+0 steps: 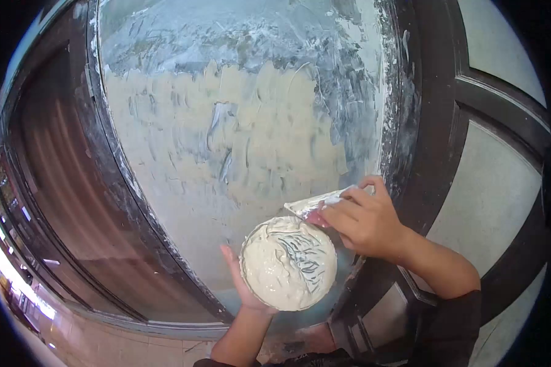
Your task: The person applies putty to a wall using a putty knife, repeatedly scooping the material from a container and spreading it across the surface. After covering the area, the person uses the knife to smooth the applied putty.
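Observation:
My left hand (246, 287) supports a round tub (291, 309) from beneath and the side, thumb up along its edge. Cream-coloured paste (266, 263) fills the tub, with ridges and darker streaks showing on its right half. Just above the rim, my right hand (364, 220) is closed around a wide putty knife (306, 205). Its blade is smeared with the same pale paste, and white paste sits on my fingers. A bit of pink shows under the fingers, perhaps the handle; the rest of the grip is hidden. Behind both hands stands a panel (183, 214) partly coated with cream paste.
Bluish-grey surface (226, 30) shows at the panel's top and right. Dark frame strips spotted with white border it. A brown wooden door (438, 122) with pale panels stands at right, dark brown panelling (73, 183) at left. Floor tiles (128, 345) lie below.

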A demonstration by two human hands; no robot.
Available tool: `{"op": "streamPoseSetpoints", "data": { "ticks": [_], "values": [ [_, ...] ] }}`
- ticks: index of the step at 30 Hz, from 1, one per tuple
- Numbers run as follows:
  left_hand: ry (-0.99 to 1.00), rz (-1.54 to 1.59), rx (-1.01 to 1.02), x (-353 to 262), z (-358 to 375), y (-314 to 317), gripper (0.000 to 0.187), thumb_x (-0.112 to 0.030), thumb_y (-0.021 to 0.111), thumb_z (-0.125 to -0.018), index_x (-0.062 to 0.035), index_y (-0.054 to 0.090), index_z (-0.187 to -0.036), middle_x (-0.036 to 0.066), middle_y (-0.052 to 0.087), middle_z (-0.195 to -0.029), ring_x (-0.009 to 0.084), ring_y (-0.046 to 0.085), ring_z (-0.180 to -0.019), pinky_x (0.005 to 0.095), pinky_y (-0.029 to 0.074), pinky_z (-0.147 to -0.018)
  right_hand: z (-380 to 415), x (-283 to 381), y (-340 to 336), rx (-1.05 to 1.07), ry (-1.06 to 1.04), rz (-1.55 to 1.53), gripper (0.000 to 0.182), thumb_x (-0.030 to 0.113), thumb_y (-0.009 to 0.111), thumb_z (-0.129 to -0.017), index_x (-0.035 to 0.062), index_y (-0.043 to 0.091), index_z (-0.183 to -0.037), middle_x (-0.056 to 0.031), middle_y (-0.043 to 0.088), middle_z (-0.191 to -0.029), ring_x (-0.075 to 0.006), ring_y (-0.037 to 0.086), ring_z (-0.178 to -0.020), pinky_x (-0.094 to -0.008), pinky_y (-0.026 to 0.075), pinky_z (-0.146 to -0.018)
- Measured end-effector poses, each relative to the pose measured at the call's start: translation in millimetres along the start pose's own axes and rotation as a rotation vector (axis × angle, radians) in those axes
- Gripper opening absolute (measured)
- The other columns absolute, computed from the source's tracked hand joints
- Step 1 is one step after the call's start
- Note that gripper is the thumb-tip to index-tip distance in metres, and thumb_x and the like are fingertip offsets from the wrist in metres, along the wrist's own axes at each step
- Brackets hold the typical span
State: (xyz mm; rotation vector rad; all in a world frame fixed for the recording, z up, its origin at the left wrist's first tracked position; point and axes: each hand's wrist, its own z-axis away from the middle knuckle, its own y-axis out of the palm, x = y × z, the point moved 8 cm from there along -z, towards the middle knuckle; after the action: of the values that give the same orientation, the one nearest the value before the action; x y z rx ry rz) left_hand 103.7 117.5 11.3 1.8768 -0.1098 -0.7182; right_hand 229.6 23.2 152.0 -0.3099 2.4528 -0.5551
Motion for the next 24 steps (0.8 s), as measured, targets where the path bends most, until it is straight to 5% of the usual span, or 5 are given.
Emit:
{"op": "streamPoseSetpoints", "data": {
  "ticks": [5, 8, 12, 13, 24],
  "values": [
    [0.025, -0.129, -0.027, -7, 4, -25, 0.106, -0.092, 0.029, -0.084, -0.0121, 0.044, -0.153, 0.019, 0.049, -0.152, 0.0542, 0.048, -0.13, 0.0905, 0.03, -0.09, -13, -71, -22, -0.032, 0.302, -0.096, 0.025, 0.002, 0.066, -0.081, 0.0069, 0.067, -0.106, -0.0064, 0.069, -0.096, -0.0273, 0.064, -0.091, -0.0436, 0.045, -0.083],
    [0.003, -0.078, 0.002, -9, 9, -13, 0.106, -0.091, 0.029, -0.085, -0.0114, 0.044, -0.153, 0.02, 0.048, -0.152, 0.0541, 0.048, -0.13, 0.0907, 0.03, -0.091, -23, -127, -40, -0.157, 0.498, -0.234, 0.021, 0.004, 0.065, -0.091, 0.0003, 0.063, -0.111, -0.0159, 0.065, -0.1, -0.0332, 0.061, -0.09, -0.0423, 0.046, -0.088],
    [-0.023, 0.011, 0.025, -9, 14, -5, 0.105, -0.091, 0.03, -0.085, -0.0118, 0.041, -0.154, 0.02, 0.045, -0.154, 0.0542, 0.047, -0.132, 0.0908, 0.028, -0.092, -24, -170, -32, -0.061, 0.595, -0.179, 0.024, 0.007, 0.067, -0.09, 0.0031, 0.064, -0.113, -0.0154, 0.068, -0.104, -0.0364, 0.057, -0.101, -0.0458, 0.044, -0.092],
    [-0.066, 0.081, 0.124, -9, 17, 6, 0.108, -0.092, 0.027, -0.085, -0.0087, 0.04, -0.153, 0.02, 0.044, -0.153, 0.049, 0.048, -0.132, 0.0827, 0.038, -0.096, -24, -174, -23, -0.004, 0.529, -0.143, 0.024, 0.007, 0.067, -0.091, 0.0023, 0.063, -0.114, -0.0158, 0.064, -0.101, -0.035, 0.055, -0.099, -0.0424, 0.044, -0.092],
    [-0.057, 0.215, 0.229, -23, 23, -1, 0.106, -0.092, 0.027, -0.084, -0.0135, 0.042, -0.153, 0.018, 0.045, -0.153, 0.0508, 0.047, -0.133, 0.0852, 0.035, -0.095, -22, -199, 13, 0.089, 0.577, -0.082, 0.019, 0.012, 0.067, -0.093, 0.0093, 0.062, -0.111, -0.009, 0.065, -0.107, -0.0322, 0.049, -0.106, -0.0481, 0.034, -0.098]
  ]
}}
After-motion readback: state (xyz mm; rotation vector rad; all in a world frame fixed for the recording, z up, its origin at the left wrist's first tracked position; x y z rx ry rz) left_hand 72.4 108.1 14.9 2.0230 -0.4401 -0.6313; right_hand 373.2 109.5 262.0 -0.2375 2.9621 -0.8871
